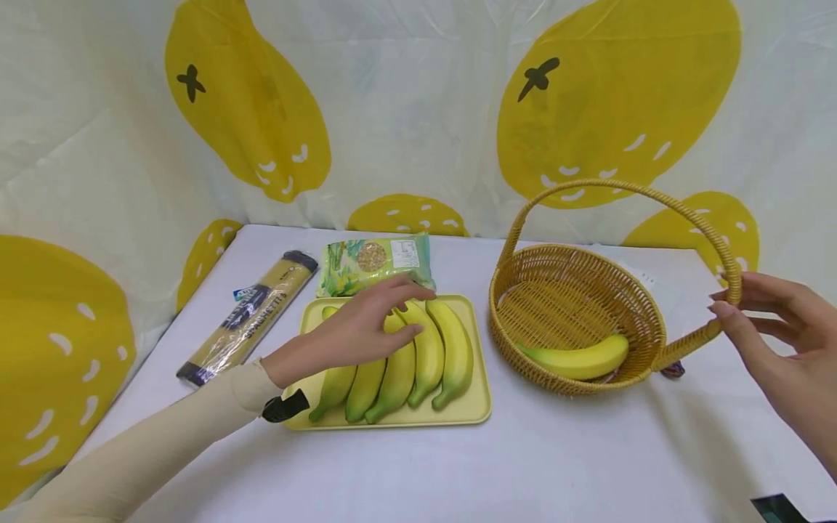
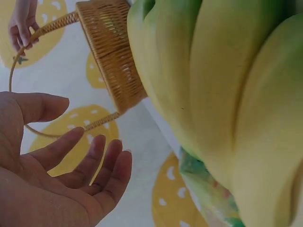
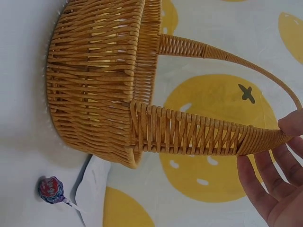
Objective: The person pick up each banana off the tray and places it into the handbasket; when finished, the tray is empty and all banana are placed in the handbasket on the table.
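Note:
Several yellow-green bananas (image 1: 455, 352) lie side by side on a pale yellow tray (image 1: 482, 378). Over them hovers my left hand (image 1: 366, 319), its fingers loosely bent and nothing in its grasp; the left wrist view shows the palm and bananas (image 2: 218, 85) close by. On the right, my right hand (image 1: 787, 327) pinches the handle (image 1: 654, 192) of a round wicker basket (image 1: 536, 305) between thumb and fingers. One banana (image 1: 582, 359) rests inside the basket near its front wall. In the right wrist view the fingers hold the handle (image 3: 189, 130) above where it joins the rim.
A spaghetti pack (image 1: 251, 319) lies left of the tray, with a small blue packet partly under it. Behind the tray is a green food bag (image 1: 373, 265). A wrapped lollipop (image 3: 51, 190) lies beside the basket. Lemon-print cloth (image 1: 418, 109) hangs behind the table.

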### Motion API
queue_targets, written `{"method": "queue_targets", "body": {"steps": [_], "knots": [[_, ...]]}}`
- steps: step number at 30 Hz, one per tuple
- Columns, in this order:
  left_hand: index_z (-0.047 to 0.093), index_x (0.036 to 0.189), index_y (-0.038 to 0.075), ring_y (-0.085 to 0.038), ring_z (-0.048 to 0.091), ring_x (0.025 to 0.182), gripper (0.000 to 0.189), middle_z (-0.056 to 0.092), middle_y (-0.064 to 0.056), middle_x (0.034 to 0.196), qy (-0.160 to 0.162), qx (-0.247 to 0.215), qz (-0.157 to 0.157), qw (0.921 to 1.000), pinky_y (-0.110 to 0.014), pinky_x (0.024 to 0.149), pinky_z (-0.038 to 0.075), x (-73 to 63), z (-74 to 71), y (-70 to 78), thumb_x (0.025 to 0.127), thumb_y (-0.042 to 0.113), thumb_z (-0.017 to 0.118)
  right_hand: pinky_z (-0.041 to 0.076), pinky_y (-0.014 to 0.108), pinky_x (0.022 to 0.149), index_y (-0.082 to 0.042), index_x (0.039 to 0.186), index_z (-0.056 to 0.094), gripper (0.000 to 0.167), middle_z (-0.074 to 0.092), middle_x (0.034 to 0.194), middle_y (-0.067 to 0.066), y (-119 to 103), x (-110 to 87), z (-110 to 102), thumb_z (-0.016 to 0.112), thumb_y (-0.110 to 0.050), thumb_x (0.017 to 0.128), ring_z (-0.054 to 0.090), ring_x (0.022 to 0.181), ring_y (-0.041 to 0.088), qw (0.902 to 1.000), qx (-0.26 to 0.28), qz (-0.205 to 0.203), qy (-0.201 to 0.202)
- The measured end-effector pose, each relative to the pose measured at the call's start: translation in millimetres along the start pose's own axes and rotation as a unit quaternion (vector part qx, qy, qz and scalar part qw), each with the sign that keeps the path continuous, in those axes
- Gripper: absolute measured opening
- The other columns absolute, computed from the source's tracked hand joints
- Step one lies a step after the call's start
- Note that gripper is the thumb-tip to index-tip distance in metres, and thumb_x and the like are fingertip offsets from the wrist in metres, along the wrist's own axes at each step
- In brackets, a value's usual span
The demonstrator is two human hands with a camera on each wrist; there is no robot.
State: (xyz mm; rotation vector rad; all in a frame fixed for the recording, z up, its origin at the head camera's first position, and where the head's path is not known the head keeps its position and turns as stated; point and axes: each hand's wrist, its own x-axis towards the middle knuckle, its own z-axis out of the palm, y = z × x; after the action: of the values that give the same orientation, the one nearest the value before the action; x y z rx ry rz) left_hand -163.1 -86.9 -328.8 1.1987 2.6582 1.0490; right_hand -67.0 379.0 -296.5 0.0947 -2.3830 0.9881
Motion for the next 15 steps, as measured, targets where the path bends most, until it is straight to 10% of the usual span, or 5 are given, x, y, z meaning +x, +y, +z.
{"method": "queue_targets", "body": {"steps": [15], "knots": [[0.063, 0.144, 0.010, -0.034, 0.065, 0.106, 0.049, 0.058, -0.009, 0.146, 0.044, 0.019, -0.099, 0.9939, -0.048, 0.083, 0.054, -47.8, -14.1, -24.3, 0.097, 0.013, 0.074, 0.040, 0.005, 0.089, -0.003, 0.144, 0.063, 0.048, 0.064, 0.114, -0.024, 0.2, 0.4, 2.1, 0.067, 0.011, 0.098, 0.059, 0.105, -0.002, 0.9999, 0.007, -0.010, 0.006]]}}
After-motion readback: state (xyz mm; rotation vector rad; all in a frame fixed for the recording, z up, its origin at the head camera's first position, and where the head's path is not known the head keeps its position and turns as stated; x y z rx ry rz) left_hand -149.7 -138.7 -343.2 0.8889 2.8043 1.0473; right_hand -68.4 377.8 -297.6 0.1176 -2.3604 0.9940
